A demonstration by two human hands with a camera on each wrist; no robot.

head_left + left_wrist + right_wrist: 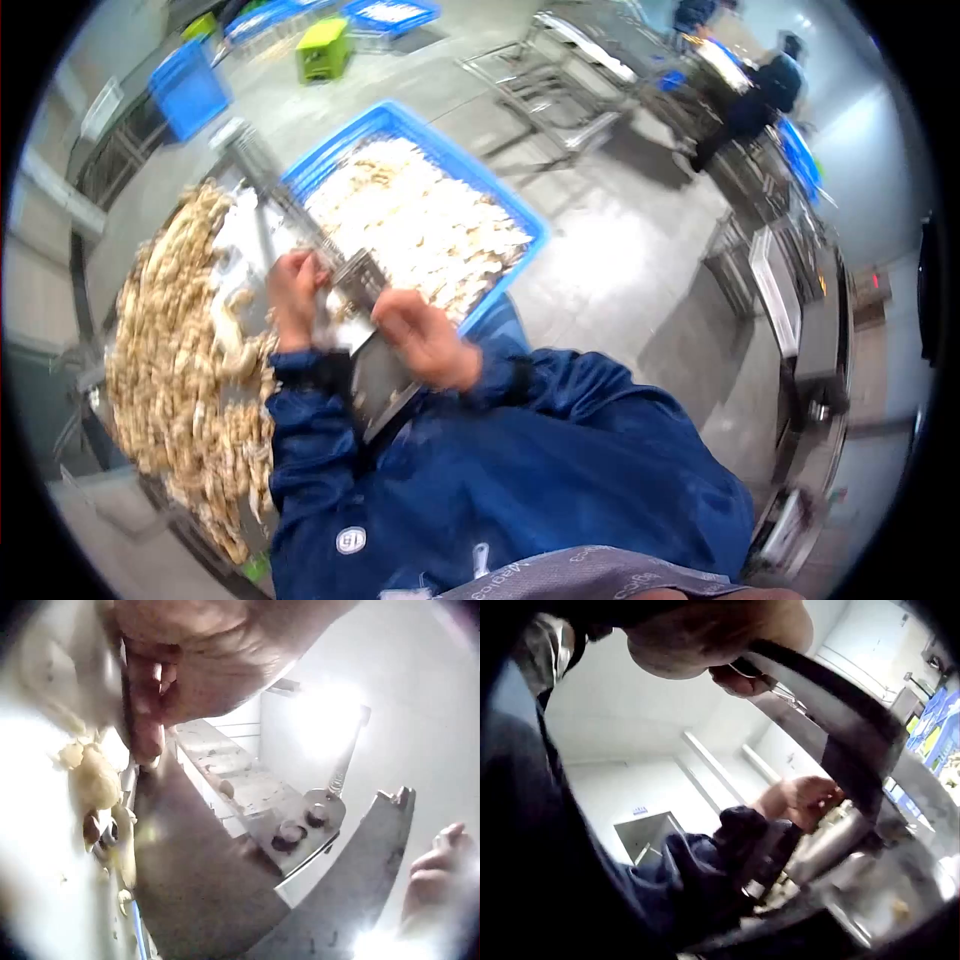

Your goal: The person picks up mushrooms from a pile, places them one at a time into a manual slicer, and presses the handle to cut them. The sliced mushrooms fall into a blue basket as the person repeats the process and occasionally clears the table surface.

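Observation:
A hinged metal cutter [217,769] stands in front of the person, with a bolted joint and a broad curved blade [345,877]. In the head view the right hand [425,340] is at its near end; the right wrist view shows that hand [720,637] with fingers curled round the end of a dark metal lever [832,705]. Across the cutter, the left hand [297,300] is bent inward, its curled fingers [150,712] close to the metal edge. Pale, knobbly food pieces [97,780] lie just below them. I cannot tell whether the left hand holds one.
A large heap of yellowish food pieces [180,350] covers the work surface on the left. Beyond the cutter stands a blue crate [530,225] filled with pale pieces. Metal racks [550,110] stand farther back, and another person [770,95] is at the far right.

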